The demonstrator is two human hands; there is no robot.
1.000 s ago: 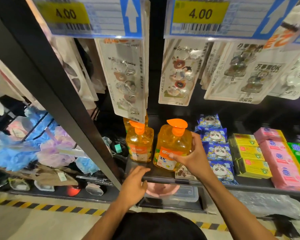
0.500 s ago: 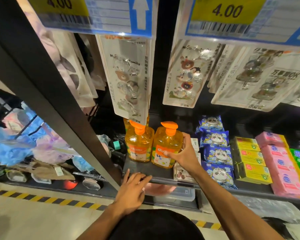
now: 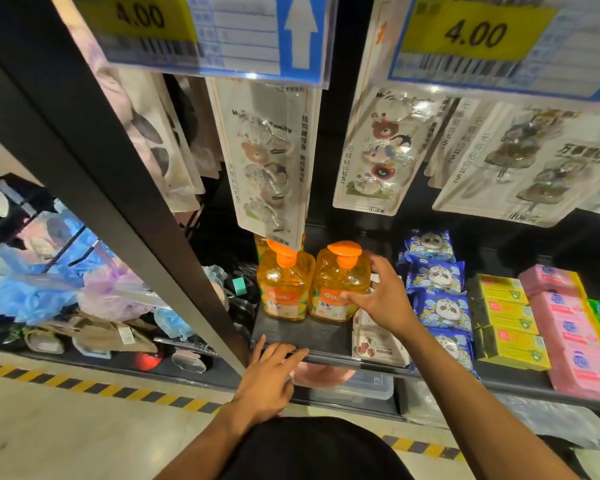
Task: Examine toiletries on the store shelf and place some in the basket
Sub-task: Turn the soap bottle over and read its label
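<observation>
Two orange pump bottles of hand soap stand side by side on the black shelf (image 3: 302,336). My right hand (image 3: 383,301) is at the right bottle (image 3: 336,282), its thumb on the label and its spread fingers along the bottle's upper right side. The left bottle (image 3: 284,289) stands untouched, its pump partly behind a hanging pack. My left hand (image 3: 271,372) rests flat on the shelf's front edge, fingers straight. No basket shows in the head view.
Blue panda packs (image 3: 437,278), yellow soap boxes (image 3: 503,313) and pink boxes (image 3: 565,327) fill the shelf to the right. Hook packs (image 3: 271,161) hang low over the bottles. A black upright post (image 3: 118,188) slants at the left, with bath sponges (image 3: 32,292) beyond it.
My right hand has set the right bottle back on the shelf next to the other one, and its fingers have loosened and spread. My left hand has come to rest on the shelf edge.
</observation>
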